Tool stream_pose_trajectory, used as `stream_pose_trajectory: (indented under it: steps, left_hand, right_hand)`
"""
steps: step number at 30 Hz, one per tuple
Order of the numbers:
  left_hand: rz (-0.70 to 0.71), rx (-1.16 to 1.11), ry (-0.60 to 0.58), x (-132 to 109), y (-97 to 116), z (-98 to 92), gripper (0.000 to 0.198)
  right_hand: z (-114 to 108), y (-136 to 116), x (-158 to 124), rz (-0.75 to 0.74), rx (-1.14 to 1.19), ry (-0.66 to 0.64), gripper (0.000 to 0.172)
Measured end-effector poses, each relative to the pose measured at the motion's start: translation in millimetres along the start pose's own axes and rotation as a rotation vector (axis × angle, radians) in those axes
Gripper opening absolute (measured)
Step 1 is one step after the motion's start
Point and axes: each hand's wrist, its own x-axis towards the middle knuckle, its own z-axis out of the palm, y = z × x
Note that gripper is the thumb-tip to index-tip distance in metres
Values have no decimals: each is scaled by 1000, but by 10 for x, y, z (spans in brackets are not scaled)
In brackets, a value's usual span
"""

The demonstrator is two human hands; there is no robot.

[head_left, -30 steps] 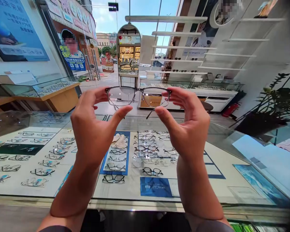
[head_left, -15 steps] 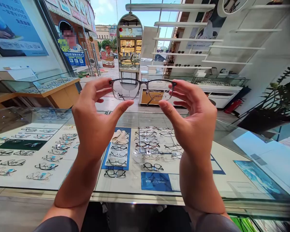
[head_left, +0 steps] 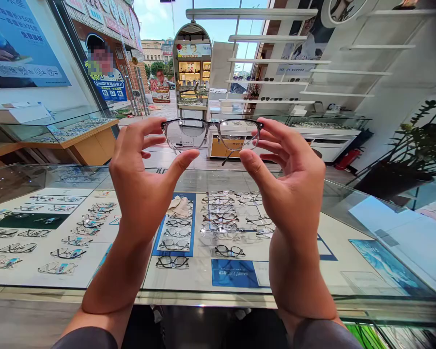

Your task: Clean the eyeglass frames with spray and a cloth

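Note:
A pair of eyeglasses (head_left: 213,124) with a dark upper rim and clear lenses is held up in the middle of the view, above the glass counter. My left hand (head_left: 145,169) grips its left end, fingers at the outer corner and thumb below the lens. At the opposite end, my right hand (head_left: 287,169) holds the other corner in the same way. One dark temple tip hangs beneath the right lens. Below my hands, several eyeglass frames (head_left: 220,218) lie in rows inside the display case. A beige cloth (head_left: 179,207) rests on a blue-edged tray (head_left: 194,223) between my forearms.
The glass counter (head_left: 207,293) spans the front, with more frames at left and a blue card (head_left: 234,273) near its edge. Beyond it stand an arched mirror (head_left: 192,29), white shelves (head_left: 279,61), a potted plant (head_left: 392,182) and a fire extinguisher (head_left: 349,159).
The eyeglasses have shifted very slightly left, still held at both ends. The background has also moved slightly left in view. Both hands keep nearly the same pose.

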Motion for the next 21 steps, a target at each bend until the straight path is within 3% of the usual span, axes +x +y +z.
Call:
stream_pose_trajectory:
  steps: [21]
  left_hand:
    - [-49, -44, -82, 41, -83, 24, 56]
  right_hand:
    - [-14, -123, -24, 23, -3, 58, 40]
